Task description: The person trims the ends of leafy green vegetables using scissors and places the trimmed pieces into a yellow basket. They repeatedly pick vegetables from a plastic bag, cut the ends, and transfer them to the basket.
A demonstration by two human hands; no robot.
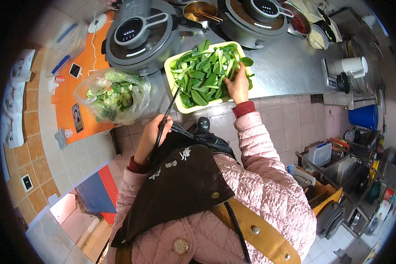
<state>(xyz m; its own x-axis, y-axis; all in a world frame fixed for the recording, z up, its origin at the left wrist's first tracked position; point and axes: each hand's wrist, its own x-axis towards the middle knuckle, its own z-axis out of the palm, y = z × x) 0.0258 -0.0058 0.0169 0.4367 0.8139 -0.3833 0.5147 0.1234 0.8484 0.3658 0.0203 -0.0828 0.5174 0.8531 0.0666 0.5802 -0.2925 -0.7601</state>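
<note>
A pale yellow plastic basket [181,108], heaped with cut leafy greens [204,74], stands at the near edge of the steel counter. My right hand [238,86] reaches over its right side, thumb and fingers among the leaves; whether they grip any is unclear. My left hand [158,130] is closed around a long, thin black tool [166,114]. Its upper end points at the basket's left side, and its exact kind is hard to tell. Left of the basket sits a clear plastic bag [135,99] with chopped vegetable pieces [115,97] in it.
Two round lidded electric cookers [145,43] [255,26] stand behind the basket, with a metal pan [193,8] holding chopsticks between them. A phone [77,117] lies on the orange tabletop [64,95]. A kitchen scale [330,74] is far right. Crowded shelves [336,161] stand at lower right.
</note>
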